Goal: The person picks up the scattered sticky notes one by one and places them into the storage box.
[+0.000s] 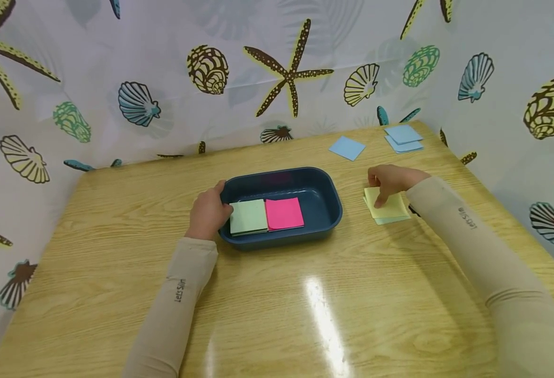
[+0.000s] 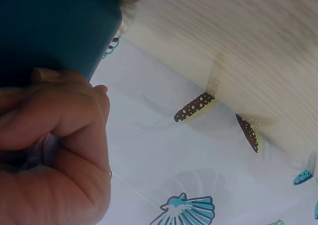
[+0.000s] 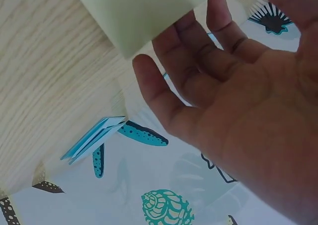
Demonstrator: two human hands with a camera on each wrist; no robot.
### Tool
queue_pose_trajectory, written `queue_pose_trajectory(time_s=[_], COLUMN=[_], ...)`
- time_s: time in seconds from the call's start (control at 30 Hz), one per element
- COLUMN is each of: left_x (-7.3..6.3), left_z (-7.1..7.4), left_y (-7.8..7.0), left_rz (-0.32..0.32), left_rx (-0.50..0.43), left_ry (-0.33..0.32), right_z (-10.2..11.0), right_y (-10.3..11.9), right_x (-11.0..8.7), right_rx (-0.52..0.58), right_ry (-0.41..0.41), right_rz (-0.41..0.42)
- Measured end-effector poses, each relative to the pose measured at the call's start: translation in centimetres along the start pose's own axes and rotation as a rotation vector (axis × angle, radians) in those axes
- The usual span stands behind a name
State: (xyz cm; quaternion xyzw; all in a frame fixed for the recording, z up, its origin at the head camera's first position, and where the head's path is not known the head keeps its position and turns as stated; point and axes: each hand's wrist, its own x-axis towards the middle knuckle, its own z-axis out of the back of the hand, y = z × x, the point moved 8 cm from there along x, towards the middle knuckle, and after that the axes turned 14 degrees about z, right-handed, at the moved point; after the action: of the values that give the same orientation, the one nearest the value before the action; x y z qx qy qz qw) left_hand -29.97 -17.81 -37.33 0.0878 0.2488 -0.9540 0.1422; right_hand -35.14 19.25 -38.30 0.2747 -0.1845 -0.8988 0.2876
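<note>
A dark blue plastic bin (image 1: 321, 231) stands on the table, holding a pale green sticky-note stack (image 1: 248, 215) at its left and a bright pink stack (image 1: 285, 212) beside it. My left hand (image 1: 208, 212) grips the bin's left end, thumb over the rim; in the left wrist view its curled fingers (image 2: 69, 101) meet the bin wall. Right of the bin, my right hand (image 1: 392, 180) pinches yellow sticky notes (image 1: 384, 209), thumb on top and fingers at the far edge. A greenish note (image 1: 392, 220) peeks out under them.
A single blue sticky note (image 1: 347, 148) lies near the table's back edge. Farther right, several blue notes (image 1: 403, 137) are piled by the back corner. Shell-and-starfish-print cloth (image 1: 239, 110) hangs behind and at both sides of the wooden table (image 1: 258, 304).
</note>
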Motion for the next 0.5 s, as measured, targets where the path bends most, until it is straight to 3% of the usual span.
queue_pose_trajectory(time_s=[0.27, 0.5], left_x=[0.0, 0.0], left_z=[0.1, 0.0], left_y=[0.0, 0.0], left_rz=[-0.005, -0.004], left_rx=[-0.005, -0.007], left_ry=[-0.004, 0.000], right_z=[1.6, 3.5], right_y=[0.6, 1.7], right_x=[-0.2, -0.4], right_rx=[-0.075, -0.067], right_ry=[-0.079, -0.074], right_rz=[0.081, 0.127])
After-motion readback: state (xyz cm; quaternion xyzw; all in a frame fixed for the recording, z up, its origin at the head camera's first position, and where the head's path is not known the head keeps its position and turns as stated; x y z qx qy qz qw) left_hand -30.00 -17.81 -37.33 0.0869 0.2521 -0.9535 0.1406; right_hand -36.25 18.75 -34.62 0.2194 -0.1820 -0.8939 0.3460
